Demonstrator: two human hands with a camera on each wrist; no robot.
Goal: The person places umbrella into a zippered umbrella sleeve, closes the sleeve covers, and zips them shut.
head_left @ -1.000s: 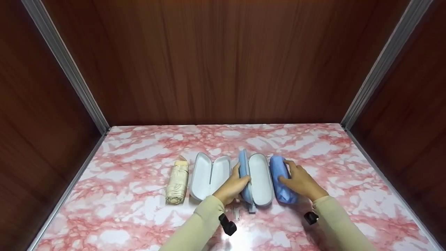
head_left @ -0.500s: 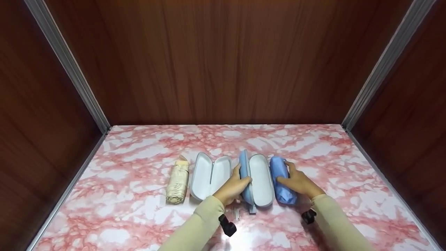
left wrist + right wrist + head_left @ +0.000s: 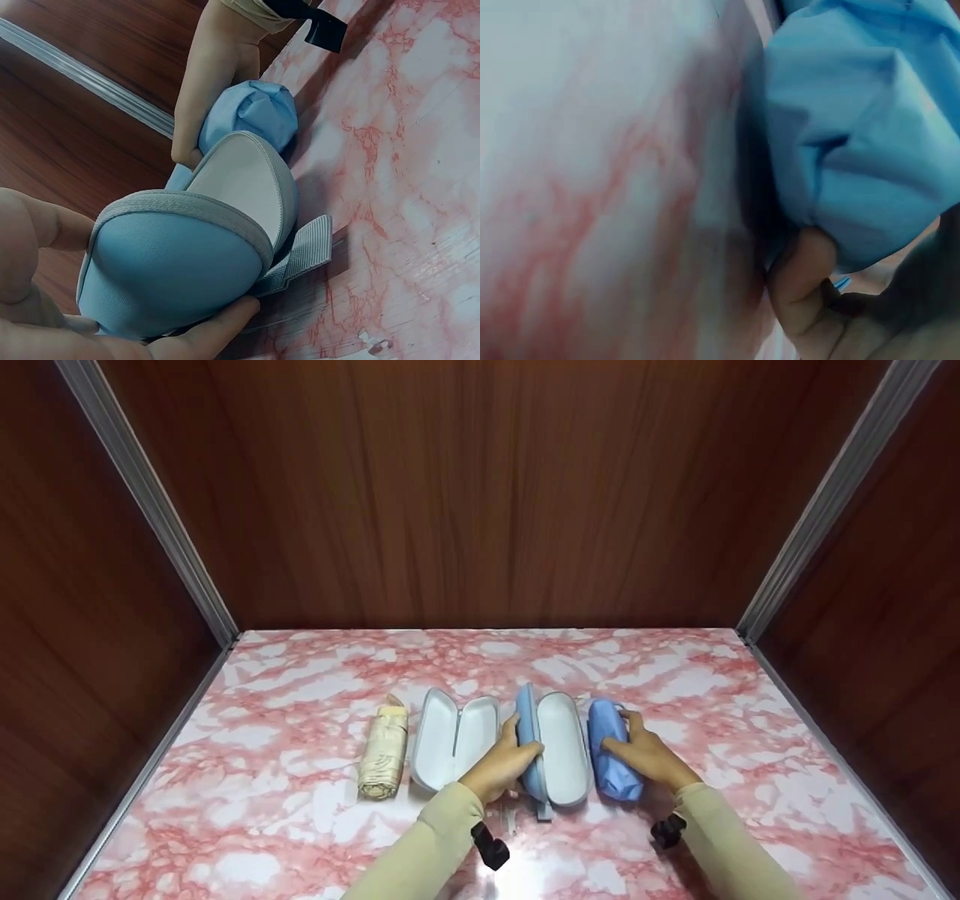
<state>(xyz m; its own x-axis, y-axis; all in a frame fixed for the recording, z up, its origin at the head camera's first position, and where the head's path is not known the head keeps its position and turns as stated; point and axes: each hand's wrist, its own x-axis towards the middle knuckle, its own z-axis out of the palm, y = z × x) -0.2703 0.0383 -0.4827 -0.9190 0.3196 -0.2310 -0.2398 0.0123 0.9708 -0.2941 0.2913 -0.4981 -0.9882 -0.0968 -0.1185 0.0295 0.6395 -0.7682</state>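
A light blue zip case (image 3: 564, 750) with a pale grey lining lies spread on the table, one half standing up. My left hand (image 3: 501, 761) grips that raised half, its blue outside (image 3: 176, 262) showing between thumb and fingers in the left wrist view. Just right of the case is a blue folded umbrella (image 3: 615, 757), its cloth rolled and creased. My right hand (image 3: 649, 754) holds it from the right side; in the right wrist view a finger (image 3: 810, 262) curls against the umbrella's cloth (image 3: 862, 135).
Left of my left hand a second pale-lined case (image 3: 435, 742) lies unfolded. Beyond it sits a beige folded umbrella (image 3: 383, 754). The marbled red-and-white table (image 3: 300, 667) has dark wood panels (image 3: 480, 495) at its back and sides.
The blue umbrella has shifted slightly right in my right hand, widening the gap to the case. My left hand keeps its hold on the case, nearly still.
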